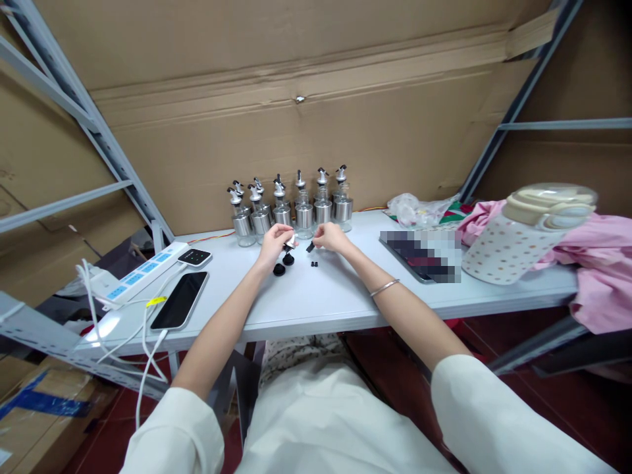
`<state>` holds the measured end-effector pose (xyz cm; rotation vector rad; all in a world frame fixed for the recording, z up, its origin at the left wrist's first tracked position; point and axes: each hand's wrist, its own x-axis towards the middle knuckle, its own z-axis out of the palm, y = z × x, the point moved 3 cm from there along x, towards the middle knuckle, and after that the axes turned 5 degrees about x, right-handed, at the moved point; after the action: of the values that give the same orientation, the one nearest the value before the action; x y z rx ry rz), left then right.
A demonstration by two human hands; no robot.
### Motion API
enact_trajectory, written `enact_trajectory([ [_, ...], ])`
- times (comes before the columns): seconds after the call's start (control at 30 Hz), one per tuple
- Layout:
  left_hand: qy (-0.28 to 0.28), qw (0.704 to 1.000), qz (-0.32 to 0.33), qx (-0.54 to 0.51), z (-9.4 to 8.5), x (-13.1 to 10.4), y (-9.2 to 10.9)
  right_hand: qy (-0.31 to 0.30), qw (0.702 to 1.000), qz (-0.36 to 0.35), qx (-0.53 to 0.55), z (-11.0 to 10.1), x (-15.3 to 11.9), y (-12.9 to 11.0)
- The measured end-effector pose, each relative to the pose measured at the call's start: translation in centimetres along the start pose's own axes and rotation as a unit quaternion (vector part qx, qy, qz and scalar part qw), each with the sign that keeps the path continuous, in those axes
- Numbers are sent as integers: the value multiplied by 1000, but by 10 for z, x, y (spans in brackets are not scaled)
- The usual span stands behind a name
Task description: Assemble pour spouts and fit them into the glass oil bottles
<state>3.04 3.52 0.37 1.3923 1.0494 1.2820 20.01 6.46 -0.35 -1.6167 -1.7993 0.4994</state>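
Observation:
My left hand is closed in a pinch on a small whitish pour-spout part; dark material shows just beneath it. Across a small gap, my right hand pinches a small black piece, its tip pointing down and left. Two black round stoppers lie on the table below my left hand. Near them, below my right hand, are two tiny black bits. Behind both hands stand several glass oil bottles with steel bands, topped with silver-and-black pour spouts.
At left on the white table are a power strip, a small black device, a phone and white cables. A partly blurred tablet-like object, dotted bottle and pink cloth lie right. Cardboard stands behind.

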Motion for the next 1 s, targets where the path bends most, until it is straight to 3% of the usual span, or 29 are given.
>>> enact_trajectory([
  [0.17, -3, 1000, 7, 11, 0, -3, 0, -8, 983, -27, 183, -2, -1, -6],
  [0.37, -19, 1000, 16, 13, 1, -3, 0, 5, 929, -72, 362, -3, 0, -12],
  [0.7, -24, 999, 21, 22, -1, -1, -2, -90, 894, -109, 426, 3, -5, -21],
  [1.0, -11, 999, 30, 19, -2, 0, -2, -76, 881, -100, 455, 2, -5, -21],
])
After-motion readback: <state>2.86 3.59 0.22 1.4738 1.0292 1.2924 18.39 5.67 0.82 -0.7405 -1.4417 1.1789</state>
